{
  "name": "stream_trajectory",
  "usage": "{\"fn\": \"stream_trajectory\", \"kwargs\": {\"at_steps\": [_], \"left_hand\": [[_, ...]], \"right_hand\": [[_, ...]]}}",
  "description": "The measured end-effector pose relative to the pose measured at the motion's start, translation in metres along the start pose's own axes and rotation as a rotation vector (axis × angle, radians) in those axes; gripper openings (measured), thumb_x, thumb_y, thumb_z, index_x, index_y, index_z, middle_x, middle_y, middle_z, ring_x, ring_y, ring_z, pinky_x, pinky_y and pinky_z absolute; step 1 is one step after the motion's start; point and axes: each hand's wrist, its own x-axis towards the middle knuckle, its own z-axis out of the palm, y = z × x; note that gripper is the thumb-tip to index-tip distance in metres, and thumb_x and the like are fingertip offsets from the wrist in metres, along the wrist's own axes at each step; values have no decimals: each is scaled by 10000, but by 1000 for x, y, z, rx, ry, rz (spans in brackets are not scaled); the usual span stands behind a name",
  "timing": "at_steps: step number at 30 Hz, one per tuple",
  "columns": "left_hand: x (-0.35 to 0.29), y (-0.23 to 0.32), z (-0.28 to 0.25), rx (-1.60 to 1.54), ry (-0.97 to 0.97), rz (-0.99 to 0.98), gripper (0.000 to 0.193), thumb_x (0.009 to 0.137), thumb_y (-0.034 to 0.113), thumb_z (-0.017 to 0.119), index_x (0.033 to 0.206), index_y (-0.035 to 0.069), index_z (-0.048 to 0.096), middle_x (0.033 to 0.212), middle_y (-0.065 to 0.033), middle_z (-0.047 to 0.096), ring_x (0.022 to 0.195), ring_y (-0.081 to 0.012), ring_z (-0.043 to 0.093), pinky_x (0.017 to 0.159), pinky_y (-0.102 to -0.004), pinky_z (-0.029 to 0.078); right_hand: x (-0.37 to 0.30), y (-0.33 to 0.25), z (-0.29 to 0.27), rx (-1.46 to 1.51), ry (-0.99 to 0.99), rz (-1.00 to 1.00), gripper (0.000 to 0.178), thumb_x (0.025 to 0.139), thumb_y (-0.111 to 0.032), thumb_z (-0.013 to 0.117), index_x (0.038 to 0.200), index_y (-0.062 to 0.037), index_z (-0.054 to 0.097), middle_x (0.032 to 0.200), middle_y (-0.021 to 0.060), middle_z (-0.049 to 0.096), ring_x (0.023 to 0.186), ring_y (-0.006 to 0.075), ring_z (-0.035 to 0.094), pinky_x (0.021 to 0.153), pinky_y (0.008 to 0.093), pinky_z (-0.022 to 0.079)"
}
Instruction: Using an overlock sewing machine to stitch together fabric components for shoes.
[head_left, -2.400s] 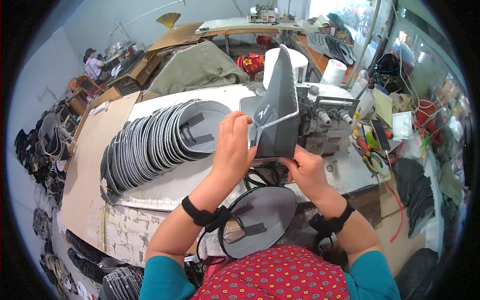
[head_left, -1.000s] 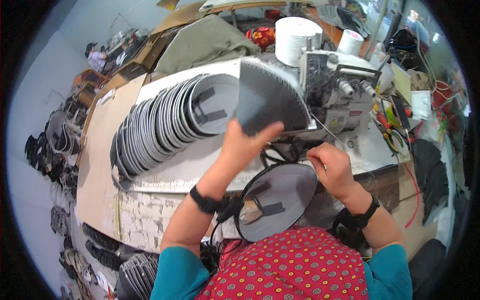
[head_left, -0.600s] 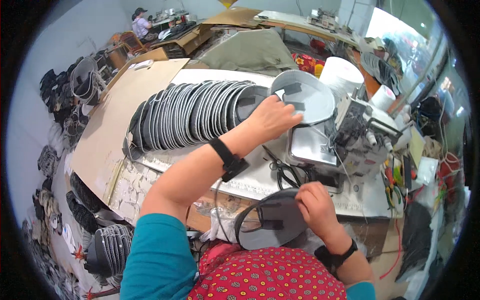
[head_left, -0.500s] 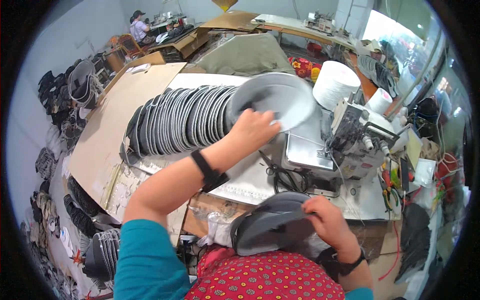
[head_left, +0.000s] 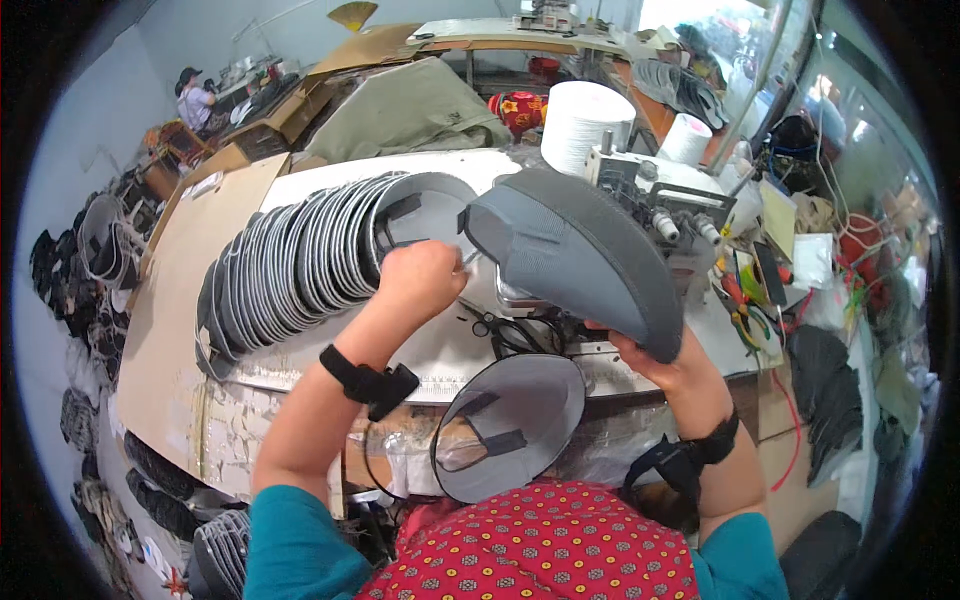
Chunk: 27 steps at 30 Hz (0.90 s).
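A dark grey curved fabric piece (head_left: 590, 265) with a black band along its edge is held up in front of the sewing machine. My right hand (head_left: 655, 355) grips its lower right end, partly hidden behind it. My left hand (head_left: 420, 280) is closed by the piece's left end; a small bluish-grey thing shows at its fingertips, too unclear to name. Just behind that hand is the stack of grey fabric hoops (head_left: 290, 250) with pale edges, lying on its side. Another grey hoop (head_left: 545, 400) with dark patches inside stands at the table's front edge, against my apron.
The sewing machine (head_left: 690, 200) stands right of centre, with a large white thread cone (head_left: 587, 125) behind it. Black scissors (head_left: 515, 330) lie on the table below the held piece. Pliers (head_left: 748, 325) are at the right edge. A person (head_left: 195, 100) sits far left.
My right hand has risen from the lap area to the machine, now with the curved piece. My left hand is lower, and the hoop it was at now rests against the stack. The view has shifted.
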Motion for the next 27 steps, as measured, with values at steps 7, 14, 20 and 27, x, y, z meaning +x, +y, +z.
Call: {"fn": "stream_trajectory", "kwargs": {"at_steps": [7,14,20,27], "left_hand": [[16,28,8,-2342,31,-38,223,947,227,568,1005,35,666,882,-29,657,644,-113,517,620,-257,424],[30,9,29,-1844,385,-507,304,909,375,689,766,133,573,625,80,444,534,-38,383,495,-229,307],[-27,38,1,-1523,114,-653,373,875,369,718,783,32,587,643,-12,535,496,-103,439,440,-284,335],[-61,96,-21,-1145,205,35,312,862,175,718,1130,51,619,949,-121,686,810,-276,652,732,-377,520]], "right_hand": [[34,43,38,-719,409,-576,181,966,-81,586,1079,36,666,810,-4,659,659,29,551,552,234,437],[31,63,31,-1417,248,-993,237,902,-61,639,1130,-1,606,850,152,663,724,275,664,564,350,510],[28,44,26,-1612,455,-958,359,762,-53,746,1091,-54,603,959,91,538,755,305,625,598,389,501],[33,23,21,-1183,183,-890,224,795,62,680,995,-20,623,946,77,607,715,198,623,586,307,476]]}}
